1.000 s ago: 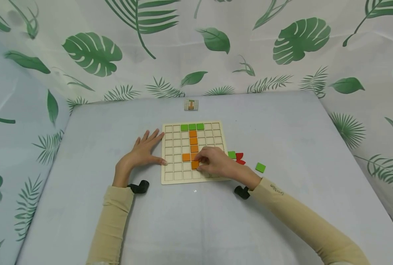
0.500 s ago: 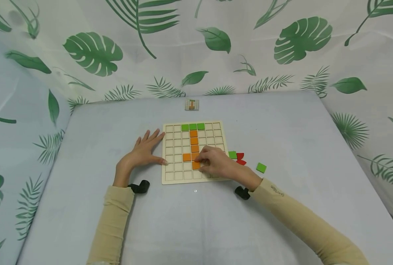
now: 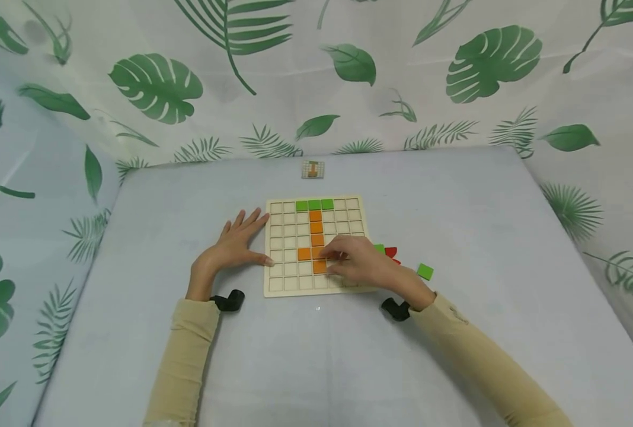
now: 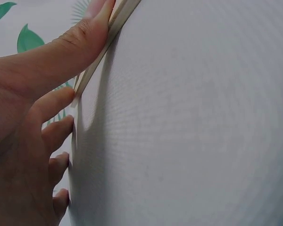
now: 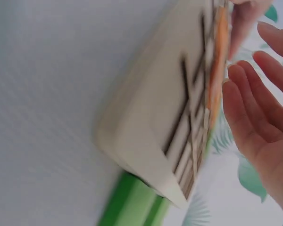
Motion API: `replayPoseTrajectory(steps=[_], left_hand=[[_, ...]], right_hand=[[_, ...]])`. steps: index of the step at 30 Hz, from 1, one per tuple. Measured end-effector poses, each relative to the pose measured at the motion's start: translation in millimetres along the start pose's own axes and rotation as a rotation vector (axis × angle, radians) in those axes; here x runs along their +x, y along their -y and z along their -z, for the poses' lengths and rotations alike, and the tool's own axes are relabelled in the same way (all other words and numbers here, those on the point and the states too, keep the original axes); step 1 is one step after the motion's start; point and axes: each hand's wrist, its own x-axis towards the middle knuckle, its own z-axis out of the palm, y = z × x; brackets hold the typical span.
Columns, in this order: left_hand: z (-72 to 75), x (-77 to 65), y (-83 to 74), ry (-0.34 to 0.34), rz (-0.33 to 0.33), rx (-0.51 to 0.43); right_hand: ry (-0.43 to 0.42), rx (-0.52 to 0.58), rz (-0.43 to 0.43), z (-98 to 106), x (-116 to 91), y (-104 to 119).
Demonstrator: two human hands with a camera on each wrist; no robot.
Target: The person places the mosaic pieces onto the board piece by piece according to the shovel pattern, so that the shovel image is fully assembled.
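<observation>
A cream grid board point(image 3: 290, 283) lies on the table. Three green square tiles point(image 3: 315, 204) form a row along its far side, and below them runs a column of orange square tiles point(image 3: 316, 228), with one more orange tile point(image 3: 304, 254) left of the column. My left hand point(image 3: 231, 246) is spread at the board's left edge; its thumb point(image 4: 87, 37) touches that edge. My right hand point(image 3: 358, 260) is over the lower orange tiles, fingers loosely bent, fingertips right at them. No tile shows between its thumb and fingers. The hand hides part of the board.
Right of the board lie a green tile point(image 3: 379, 248) and red curved pieces point(image 3: 391, 252), partly hidden by my right hand. Another green tile point(image 3: 425, 271) lies farther right. A small pattern card point(image 3: 313, 169) lies beyond the board. Leaf-print cloth stands behind the table.
My right hand has lifted slightly and shifted a little right from the orange tiles, its fingers slightly looser. The left hand stays at the board's edge. The head view has shifted slightly.
</observation>
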Motion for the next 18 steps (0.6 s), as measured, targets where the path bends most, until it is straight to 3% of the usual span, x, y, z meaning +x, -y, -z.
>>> replayPoseTrajectory(steps=[11,18], left_hand=[[-1.9,3.8,-0.1,0.004,0.007,0.0],[0.0,1.4,-0.2,0.002,0.017,-0.002]], right_hand=[[-0.086,-0.024,0.069,20.3,-13.0,-0.4],[-0.133,-0.044,0.07,26.3,-16.7,-1.5]])
